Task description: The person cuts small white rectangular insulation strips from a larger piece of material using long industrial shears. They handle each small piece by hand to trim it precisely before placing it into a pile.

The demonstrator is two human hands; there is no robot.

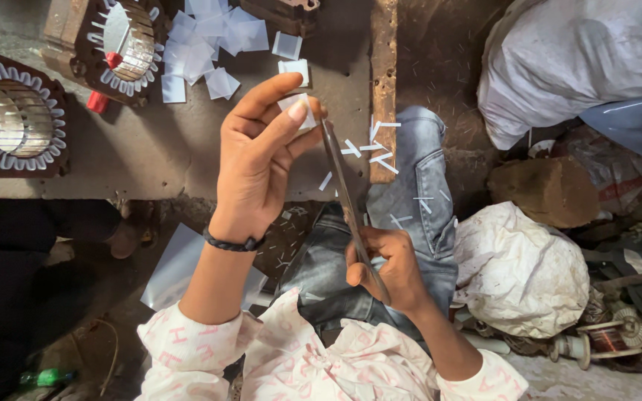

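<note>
1. Left hand (261,160): thumb and fingers pinched on a small translucent white plastic-film square (299,110), held above the lap.
2. Right hand (384,271): closed on long steel scissors (343,193), tip touching the square.
3. Film judged light, flexible, slippery; grip at an edge.
4. Cut squares (209,41) piled on the grey floor (157,148) beside 2 stator cores (16,119).

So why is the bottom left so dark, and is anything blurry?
Head view: daylight falls on the left hand, the right hand and the white paper slips; the lower-left corner lies in deep shadow; the scissors look slightly soft; the white sack is bright, nearly washed out.
</note>
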